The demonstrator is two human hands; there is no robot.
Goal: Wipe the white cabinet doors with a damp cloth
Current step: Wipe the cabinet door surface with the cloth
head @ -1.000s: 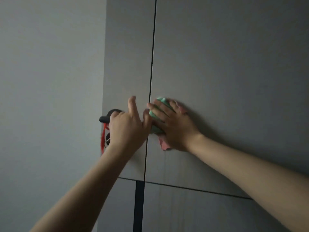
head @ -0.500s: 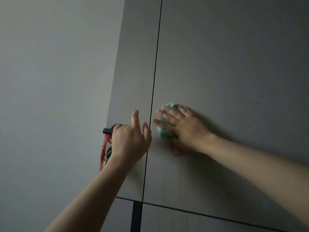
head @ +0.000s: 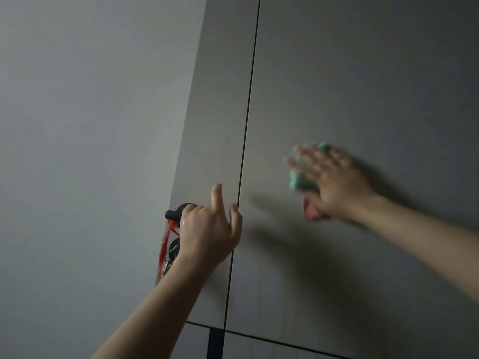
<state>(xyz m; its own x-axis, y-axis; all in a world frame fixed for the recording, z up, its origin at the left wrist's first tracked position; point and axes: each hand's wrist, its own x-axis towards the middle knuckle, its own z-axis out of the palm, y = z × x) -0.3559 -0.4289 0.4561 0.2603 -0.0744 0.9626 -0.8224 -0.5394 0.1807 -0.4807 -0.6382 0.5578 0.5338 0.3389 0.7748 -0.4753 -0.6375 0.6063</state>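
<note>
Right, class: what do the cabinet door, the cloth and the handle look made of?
Cabinet door: probably matt laminate board; flat, no glare.
Cloth: soft green fabric, bunched under the right hand; blurred.
Handle: dark, maybe matt metal or plastic; unclear.

Left hand: forearm raised from lower left, fingers curled, index finger extended upward, thumb apart to the right. Right hand: arm reaching in from the right edge, wrist straight, fingers spread flat and blurred, palm facing away from the camera.
</note>
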